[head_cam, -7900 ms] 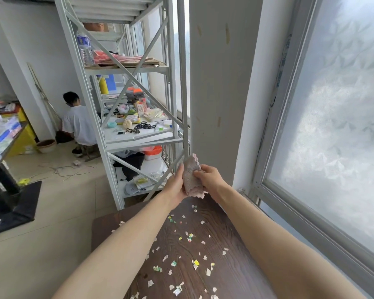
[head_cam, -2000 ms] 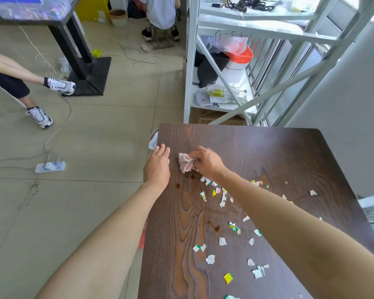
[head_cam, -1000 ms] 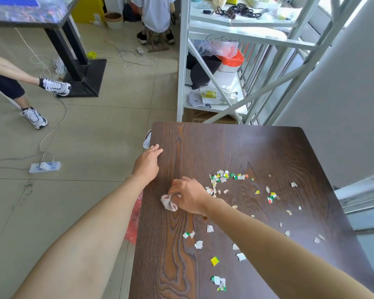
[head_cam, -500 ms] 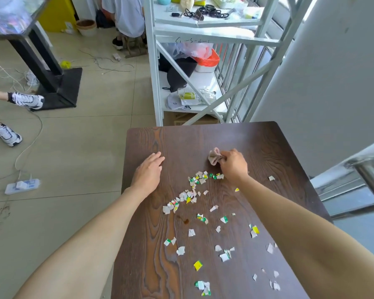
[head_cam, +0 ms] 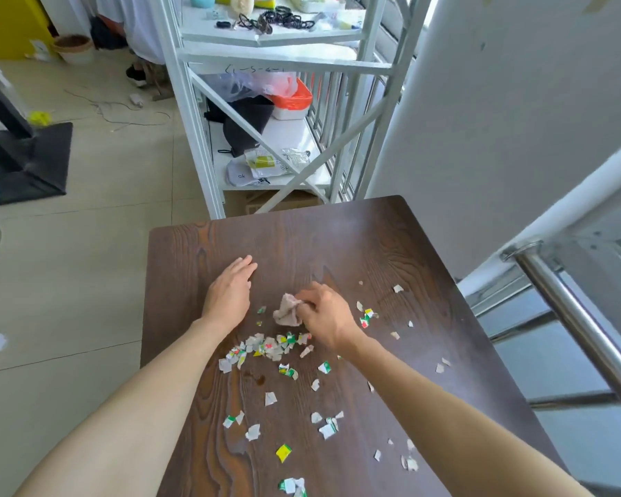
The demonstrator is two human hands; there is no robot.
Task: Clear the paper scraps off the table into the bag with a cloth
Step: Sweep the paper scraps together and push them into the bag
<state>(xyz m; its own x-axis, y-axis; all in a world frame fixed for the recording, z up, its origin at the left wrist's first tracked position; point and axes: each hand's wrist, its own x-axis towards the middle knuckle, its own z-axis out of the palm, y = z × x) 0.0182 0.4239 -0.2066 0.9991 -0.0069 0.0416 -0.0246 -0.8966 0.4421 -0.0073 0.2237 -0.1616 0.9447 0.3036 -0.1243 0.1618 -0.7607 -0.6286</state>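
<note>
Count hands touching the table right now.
2. Bare left hand lies flat on the dark wooden table; right hand presses the crumpled pinkish cloth beside it.

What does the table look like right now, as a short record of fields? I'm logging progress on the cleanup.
table: dark wood, far part bare
scraps: a gathered cluster near the middle, loose bits spread toward the near and right edges
cloth: bunched, on the table just beyond the cluster
right hand: gripping the cloth
left hand: flat on the table, left of the cloth, holding nothing
bag: not in view
progress: scraps on the table, none cleared off yet
</note>
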